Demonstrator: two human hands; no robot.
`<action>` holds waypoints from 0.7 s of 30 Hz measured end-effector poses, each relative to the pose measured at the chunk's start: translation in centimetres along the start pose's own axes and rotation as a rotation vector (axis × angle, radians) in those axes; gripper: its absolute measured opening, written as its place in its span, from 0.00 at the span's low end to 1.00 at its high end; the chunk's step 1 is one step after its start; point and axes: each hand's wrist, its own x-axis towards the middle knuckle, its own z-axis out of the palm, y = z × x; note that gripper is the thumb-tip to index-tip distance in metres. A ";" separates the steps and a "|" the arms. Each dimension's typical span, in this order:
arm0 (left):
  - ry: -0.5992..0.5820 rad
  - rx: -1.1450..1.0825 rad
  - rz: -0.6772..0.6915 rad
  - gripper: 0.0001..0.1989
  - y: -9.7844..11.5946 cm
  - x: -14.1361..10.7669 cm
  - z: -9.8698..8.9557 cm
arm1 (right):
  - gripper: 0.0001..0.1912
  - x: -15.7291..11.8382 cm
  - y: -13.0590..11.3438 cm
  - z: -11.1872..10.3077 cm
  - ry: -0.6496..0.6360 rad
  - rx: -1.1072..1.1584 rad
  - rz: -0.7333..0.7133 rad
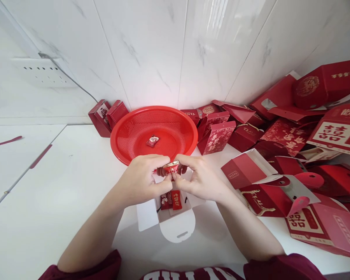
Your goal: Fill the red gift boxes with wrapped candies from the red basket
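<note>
Between the fingertips of my left hand (pixel 146 177) and my right hand (pixel 196 177) is a small red and gold wrapped candy (pixel 171 167), pinched from both sides. Under and just in front of my hands lies an opened box with white flaps (pixel 177 225). Inside it are red wrapped packets (pixel 176 200), partly hidden by my fingers. Behind my hands stands a red perforated plastic basin (pixel 128 116), which holds one red and white wrapped candy (pixel 153 140).
Two small red boxes (pixel 100 116) stand left of the basin by the tiled wall. Many red boxes (pixel 217 138) are piled from the basin to the right edge. A power strip (pixel 43 72) with a cable is at the upper left.
</note>
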 end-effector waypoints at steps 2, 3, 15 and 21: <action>0.001 0.030 -0.010 0.15 0.0 -0.1 0.0 | 0.10 0.0 0.1 0.1 0.003 -0.025 0.009; 0.002 0.043 -0.016 0.14 0.0 -0.1 0.0 | 0.10 0.0 0.1 0.0 0.002 -0.038 0.015; -0.039 -0.004 -0.115 0.06 -0.3 -0.2 -0.8 | 0.06 -0.2 0.8 -0.8 0.013 0.215 -0.049; 0.053 -0.030 -0.121 0.09 -0.4 -0.9 -2.4 | 0.09 -0.8 0.4 -2.2 -0.014 0.113 -0.040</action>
